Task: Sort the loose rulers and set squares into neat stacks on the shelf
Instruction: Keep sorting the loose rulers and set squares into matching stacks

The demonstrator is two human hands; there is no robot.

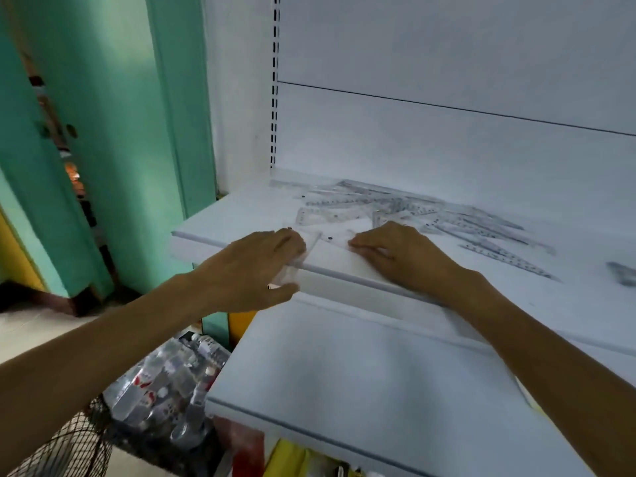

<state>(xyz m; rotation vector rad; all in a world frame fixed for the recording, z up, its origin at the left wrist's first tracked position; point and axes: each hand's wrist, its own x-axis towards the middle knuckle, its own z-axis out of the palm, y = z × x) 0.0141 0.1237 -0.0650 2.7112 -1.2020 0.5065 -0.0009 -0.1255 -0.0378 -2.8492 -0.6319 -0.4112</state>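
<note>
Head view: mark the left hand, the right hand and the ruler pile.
left hand (258, 266), head view, back of the hand.
right hand (402, 256), head view, back of the hand.
ruler pile (395, 204), head view, middle of the heap.

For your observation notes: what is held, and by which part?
Left hand pinches a clear set square by its end overhanging the shelf; right hand rests flat, gripping nothing.
</note>
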